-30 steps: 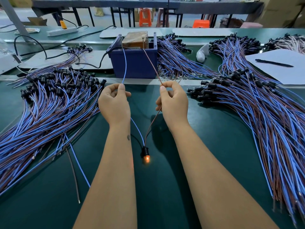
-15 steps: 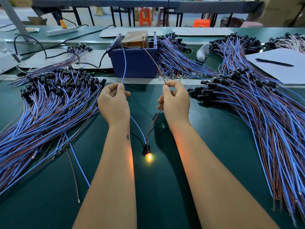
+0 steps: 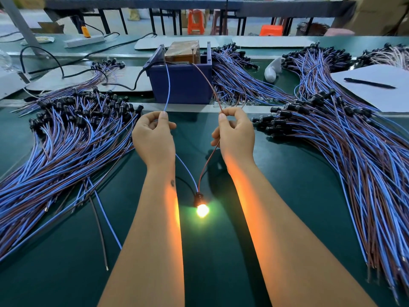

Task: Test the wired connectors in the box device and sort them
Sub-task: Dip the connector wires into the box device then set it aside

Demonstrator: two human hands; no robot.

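Bare mat (image 3: 276,196) lies open between left wire pile (image 3: 55,156) and right wire pile (image 3: 354,156).

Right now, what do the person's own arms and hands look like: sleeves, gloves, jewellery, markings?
Both forearms are bare to the frame's lower edge: no sleeves, gloves, watch or rings visible. The left hand has a small dark mark just below its wrist. The right hand shows none. Orange light glows along both inner forearms.

No legible text, labels, brands or nos. anywhere. White paper sheet (image 3: 376,89) at right of frame looks blank; brown carton (image 3: 182,50) in blue box (image 3: 181,85), upper centre, shows no readable print.
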